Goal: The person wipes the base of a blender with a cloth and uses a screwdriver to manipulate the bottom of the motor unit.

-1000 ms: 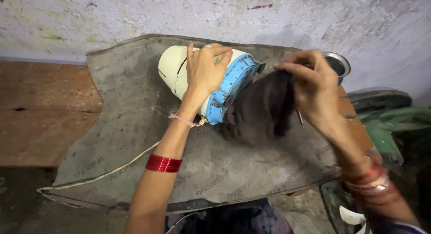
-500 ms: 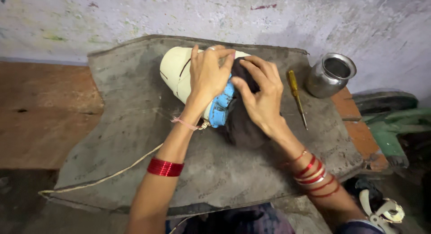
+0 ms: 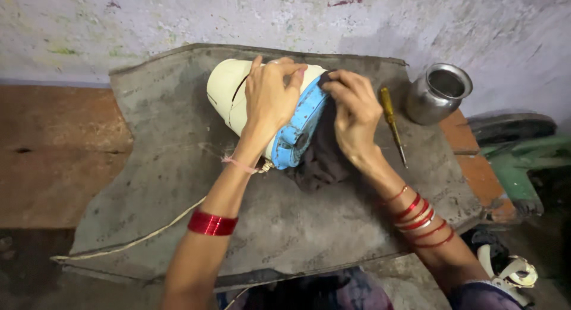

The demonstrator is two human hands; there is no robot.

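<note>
A cream, rounded appliance body (image 3: pixel 229 93) with a blue base ring (image 3: pixel 300 128) lies on its side on a grey mat (image 3: pixel 148 167). My left hand (image 3: pixel 270 99) presses down over its top and steadies it. My right hand (image 3: pixel 354 111) pinches a dark cloth (image 3: pixel 321 161) against the blue ring's upper edge. The cloth bunches on the mat just right of the ring. A thin whitish cord (image 3: pixel 148 233) runs from the appliance toward the mat's lower left.
A yellow-handled screwdriver (image 3: pixel 392 123) lies on the mat right of my right hand. A small metal pot (image 3: pixel 437 93) stands at the mat's far right corner. A painted wall rises behind. Green and dark objects (image 3: pixel 523 167) sit at the right; brown floor lies left.
My right hand came down from holding the cloth up at the right and now presses it against the blue ring. The view shifted, showing the screwdriver and pot fully. My left hand stayed put.
</note>
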